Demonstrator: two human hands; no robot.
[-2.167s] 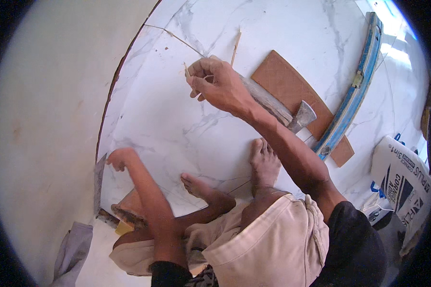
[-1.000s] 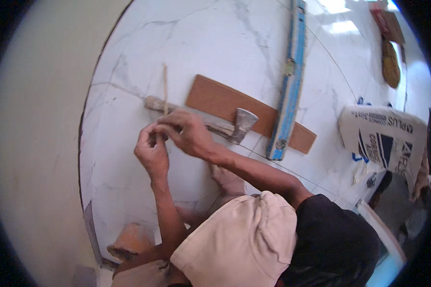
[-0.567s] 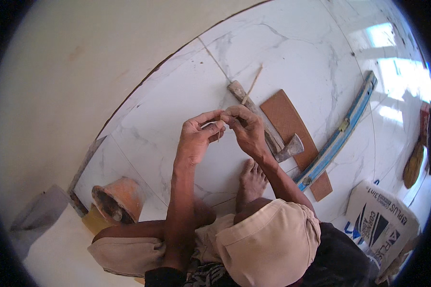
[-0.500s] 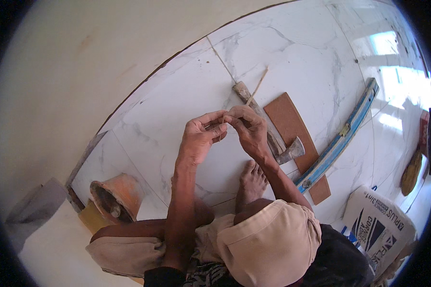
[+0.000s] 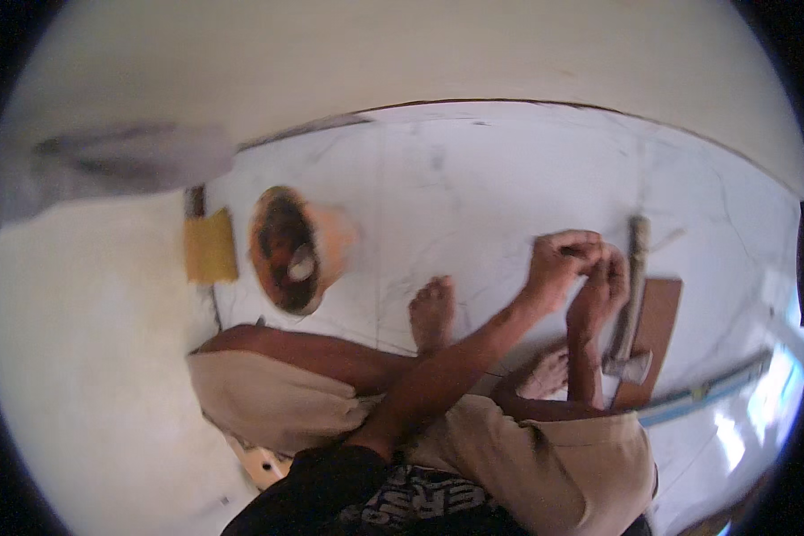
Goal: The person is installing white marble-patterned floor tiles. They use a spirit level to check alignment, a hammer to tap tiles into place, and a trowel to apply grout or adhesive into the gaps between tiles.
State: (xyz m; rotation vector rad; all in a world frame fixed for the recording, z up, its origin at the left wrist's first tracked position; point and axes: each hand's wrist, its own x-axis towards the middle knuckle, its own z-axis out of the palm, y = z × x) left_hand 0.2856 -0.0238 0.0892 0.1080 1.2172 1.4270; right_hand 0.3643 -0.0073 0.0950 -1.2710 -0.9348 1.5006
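Observation:
My left hand (image 5: 558,263) and my right hand (image 5: 604,288) meet right of centre, above the tiled floor, with fingertips pinched together. Whatever lies between the fingers is hidden or too small to make out. Just right of them on the floor is a hatchet (image 5: 638,268) with a worn wooden handle, its metal head toward me. A thin pale stick (image 5: 666,239) lies by the handle. Beside the hatchet, a reddish-brown flat board (image 5: 659,313) rests on the tiles.
An orange bucket (image 5: 335,241) lies tipped at left, a rounded pale object inside. Beyond it are a yellow block (image 5: 211,248) and a blurred grey sheet (image 5: 143,165). A blue spirit level (image 5: 710,391) lies at right. The wall (image 5: 473,54) bounds the far side.
My view has swung left, so the bucket and floor tools sit elsewhere in the picture. Both hands stay together, fingertips still pinched. The white printed bag has gone out of view.

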